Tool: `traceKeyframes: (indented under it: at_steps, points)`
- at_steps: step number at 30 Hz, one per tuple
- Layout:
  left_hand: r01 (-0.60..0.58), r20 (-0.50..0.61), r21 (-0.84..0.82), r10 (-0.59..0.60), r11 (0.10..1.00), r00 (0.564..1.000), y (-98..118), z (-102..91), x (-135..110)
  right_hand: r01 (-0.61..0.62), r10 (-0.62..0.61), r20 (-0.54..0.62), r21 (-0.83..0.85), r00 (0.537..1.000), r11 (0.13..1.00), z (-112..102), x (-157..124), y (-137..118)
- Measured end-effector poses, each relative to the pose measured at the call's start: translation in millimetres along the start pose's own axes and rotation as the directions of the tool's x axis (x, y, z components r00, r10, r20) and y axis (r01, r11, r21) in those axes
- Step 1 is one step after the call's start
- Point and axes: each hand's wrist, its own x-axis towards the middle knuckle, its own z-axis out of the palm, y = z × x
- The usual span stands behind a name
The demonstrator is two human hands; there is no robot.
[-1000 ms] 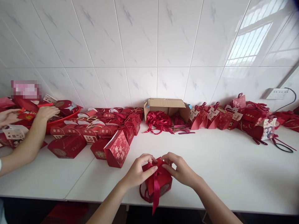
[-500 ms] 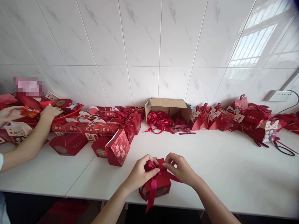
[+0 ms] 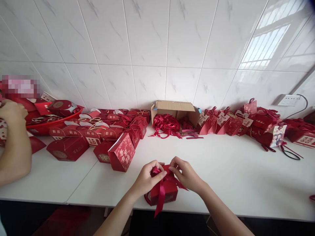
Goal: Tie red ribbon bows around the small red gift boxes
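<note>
A small red gift box stands near the front edge of the white table, directly before me. A dark red satin ribbon forms a bow on its top, one tail hanging down the front and another pointing right. My left hand pinches a loop of the bow between thumb and fingers at the box's left. On the other side, my right hand pinches the ribbon by the bow's upper right. Fingers partly cover the knot.
Rows of red gift boxes fill the left. A cardboard box holding loose red ribbons stands by the tiled wall. More boxes line the back right, near a power strip. A co-worker's arm reaches toward a red basin.
The view has shifted slightly. My hands stay on the ribbon, the right one drawn a little closer to the left. The co-worker's arm has moved left, away from the basin's rim.
</note>
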Motion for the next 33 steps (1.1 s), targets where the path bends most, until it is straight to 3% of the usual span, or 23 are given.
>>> traceKeyframes:
  at_steps: [12, 21, 25, 28, 33]
  points:
    - [0.013, 0.011, -0.049, -0.012, 0.999, 1.000, -2.4, 3.0, 5.5, -0.035, 0.035, -0.061, -0.008, 0.998, 0.999, -9.2, -1.0, 8.1]
    - [-0.004, 0.070, -0.026, 0.006, 1.000, 0.998, 2.0, -1.6, 0.9, -0.135, 0.129, 0.045, 0.201, 0.991, 0.970, -16.0, -4.1, 6.2]
    - [-0.018, 0.058, -0.024, 0.019, 1.000, 0.998, 3.2, -0.8, 0.3, -0.181, 0.171, 0.094, 0.113, 0.981, 0.977, -18.7, -6.0, 9.5]
    - [-0.011, 0.007, -0.003, 0.011, 1.000, 1.000, 2.5, 2.2, 0.7, -0.128, 0.125, 0.106, 0.017, 0.986, 0.992, -18.4, -6.7, 10.4]
    - [0.015, -0.002, -0.002, -0.015, 1.000, 1.000, -0.1, 5.2, 2.0, 0.014, -0.014, 0.011, -0.038, 1.000, 0.999, -15.3, -4.4, 8.3]
